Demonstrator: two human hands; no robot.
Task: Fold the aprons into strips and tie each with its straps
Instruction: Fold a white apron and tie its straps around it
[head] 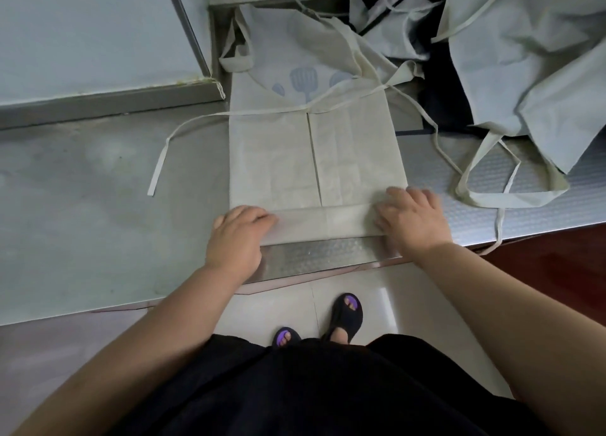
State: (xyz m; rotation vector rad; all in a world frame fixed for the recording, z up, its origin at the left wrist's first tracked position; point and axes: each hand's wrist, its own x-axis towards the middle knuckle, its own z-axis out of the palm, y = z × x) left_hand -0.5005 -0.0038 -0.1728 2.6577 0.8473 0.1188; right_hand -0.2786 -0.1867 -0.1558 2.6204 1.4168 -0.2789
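A cream apron (314,147) lies on the steel counter, its two sides folded in to meet at a centre seam, forming a long strip. Its bib with blue utensil prints (301,78) points away from me. The near end is turned over into a narrow fold (324,222). My left hand (237,235) presses the left end of that fold and my right hand (413,219) presses the right end, fingers curled on the cloth. One waist strap (164,150) trails left over the counter; the other strap (433,130) runs right.
A heap of more pale aprons (524,58) with loose straps lies at the back right, over something dark. The steel counter (98,189) stretches to the left, with a raised ledge (108,97) behind it. The counter's front edge (314,261) is just below my hands.
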